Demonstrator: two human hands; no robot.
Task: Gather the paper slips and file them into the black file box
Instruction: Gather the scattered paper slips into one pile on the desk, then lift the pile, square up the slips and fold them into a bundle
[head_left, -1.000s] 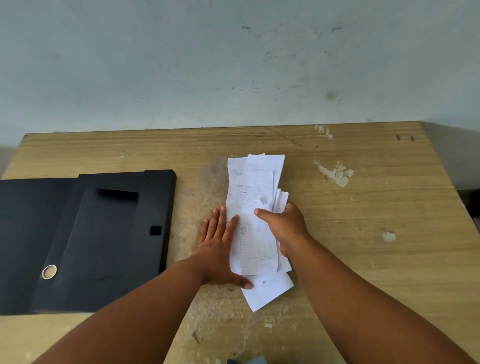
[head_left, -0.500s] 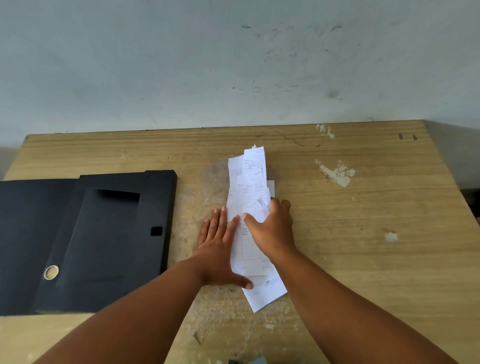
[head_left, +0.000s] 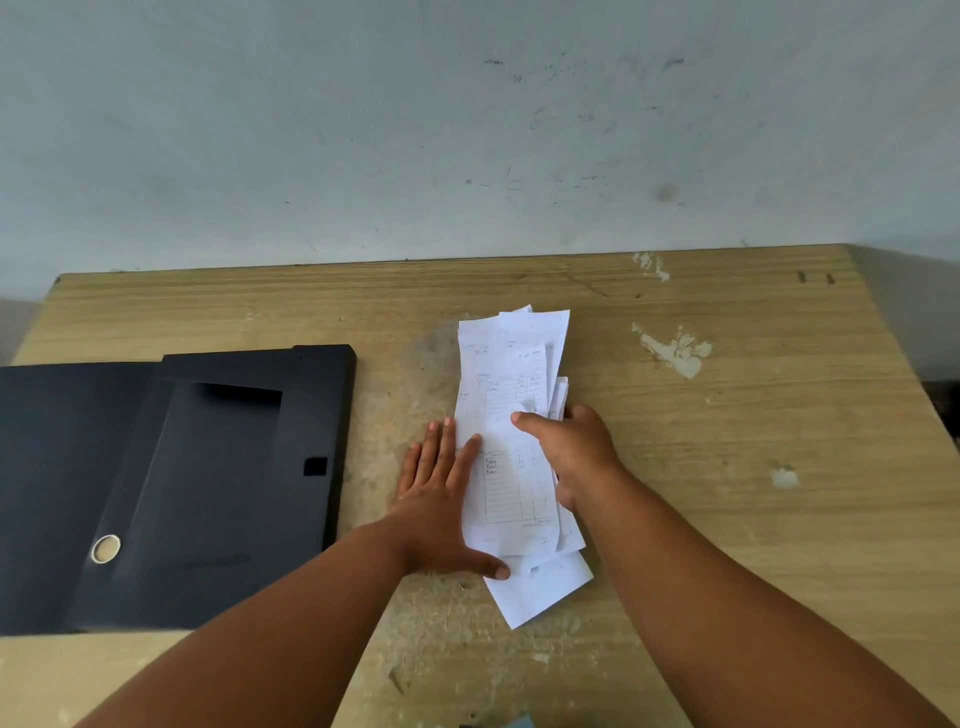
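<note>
A loose pile of white paper slips, some with printed tables, lies lengthwise in the middle of the wooden table. My left hand rests flat on the table against the pile's left edge, fingers apart, thumb across the pile's near end. My right hand curls around the pile's right edge, with its thumb on top of the slips and its fingers at the side. One slip sticks out askew at the near end. The black file box lies open to the left, its inside facing up.
The box's open lid reaches the left frame edge, with a metal ring on the spine. A pale wall stands behind the table's far edge. White paint patches mark the wood on the right.
My right hand pressed leftward against the pile, narrowing it, then shifted back to the right edge; the top slips are spread wider again. My left hand has stayed in place.
</note>
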